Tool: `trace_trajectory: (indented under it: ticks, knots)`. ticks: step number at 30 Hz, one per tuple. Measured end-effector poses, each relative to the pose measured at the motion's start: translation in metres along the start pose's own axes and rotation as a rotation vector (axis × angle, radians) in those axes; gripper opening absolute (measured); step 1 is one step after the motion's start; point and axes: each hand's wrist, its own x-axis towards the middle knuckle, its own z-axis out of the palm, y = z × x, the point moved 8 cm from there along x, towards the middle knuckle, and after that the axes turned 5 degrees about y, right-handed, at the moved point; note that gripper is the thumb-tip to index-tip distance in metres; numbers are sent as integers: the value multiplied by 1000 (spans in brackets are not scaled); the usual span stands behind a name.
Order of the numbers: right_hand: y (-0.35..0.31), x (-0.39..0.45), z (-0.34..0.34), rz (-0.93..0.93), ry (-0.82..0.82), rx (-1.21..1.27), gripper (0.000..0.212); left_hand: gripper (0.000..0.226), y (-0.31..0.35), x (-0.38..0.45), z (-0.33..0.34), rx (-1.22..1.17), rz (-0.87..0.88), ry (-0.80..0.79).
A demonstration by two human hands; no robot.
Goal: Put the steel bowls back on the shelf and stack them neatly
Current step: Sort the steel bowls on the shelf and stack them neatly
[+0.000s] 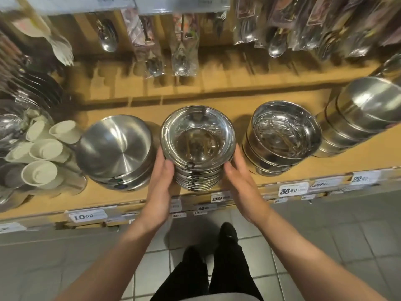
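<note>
A stack of several shiny steel bowls (198, 137) stands upright on the wooden shelf (121, 198), near its front edge in the middle. My left hand (160, 183) holds the stack's left side, thumb on the front and fingers wrapping behind. My right hand (238, 181) holds the right side the same way. The bowls look nested evenly, rims aligned.
Brushed steel bowls (115, 148) stand close on the left, a tilted stack of steel bowls (284, 135) on the right, and larger ones (364, 114) farther right. Cream cups (41, 153) lie at far left. Packed spoons (180, 51) hang above. Price tags (293, 189) line the shelf edge.
</note>
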Motion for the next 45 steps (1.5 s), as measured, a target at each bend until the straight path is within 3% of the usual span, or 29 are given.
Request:
trace_trajectory:
  ticks: [10, 20, 27, 31, 37, 40, 42, 45]
  knots:
    - [3, 9, 4, 106, 18, 52, 61, 54, 13, 5, 1, -76, -135, 31]
    - [5, -5, 0, 90, 37, 56, 64, 77, 6, -13, 0, -45, -226, 6]
    - [-20, -20, -3, 69, 77, 22, 65, 70, 29, -21, 7, -89, -168, -36]
    - [-46, -35, -8, 87, 122, 11, 66, 77, 59, -28, 17, -112, -143, -16]
    - [-91, -78, -37, 77, 249, 37, 73, 72, 114, -45, 70, -95, -79, -118]
    - [-110, -103, -61, 39, 306, 70, 65, 78, 128, -53, 105, -105, -75, -162]
    - [-120, -121, -80, 17, 346, 74, 57, 81, 136, -61, 134, -69, -47, -273]
    - [-132, -146, -112, -20, 409, 90, 49, 73, 135, -73, 177, -9, -49, -399]
